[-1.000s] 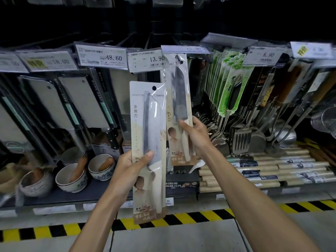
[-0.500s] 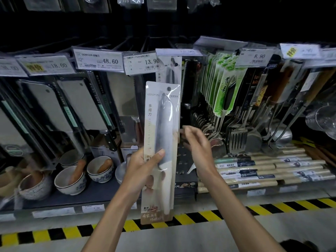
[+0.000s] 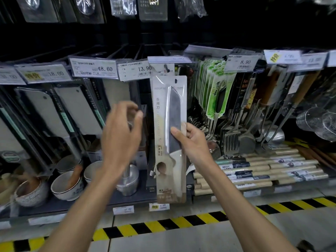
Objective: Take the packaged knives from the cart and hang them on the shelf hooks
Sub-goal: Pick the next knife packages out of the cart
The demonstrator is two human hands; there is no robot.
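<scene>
A packaged knife (image 3: 170, 110) is held upright in front of the shelf by the right hand (image 3: 192, 142), which grips the card at its right edge about halfway down. The thumb (image 3: 175, 132) is laid across the clear front over the blade, while the other fingers are curled round behind the card and are mostly hidden. The top of the card, with its hang hole, is placed just below a pale price tag (image 3: 169, 60) and in front of a second packaged knife (image 3: 165, 70) already hanging there; whether the hole has met a hook cannot be told. The left hand (image 3: 121, 137) is raised to the left of the package and is kept apart from it. It is blurred, but its fingers are seen loosely curled, the thumb near the forefinger, and nothing is held in them. Boxed cleavers (image 3: 78, 110) are hung to the left under a 48.60 tag (image 3: 93, 68), and green-carded utensils (image 3: 216, 91) to the right. Ceramic bowls (image 3: 66, 186) and rolling pins (image 3: 254, 170) are laid on the shelf below.
</scene>
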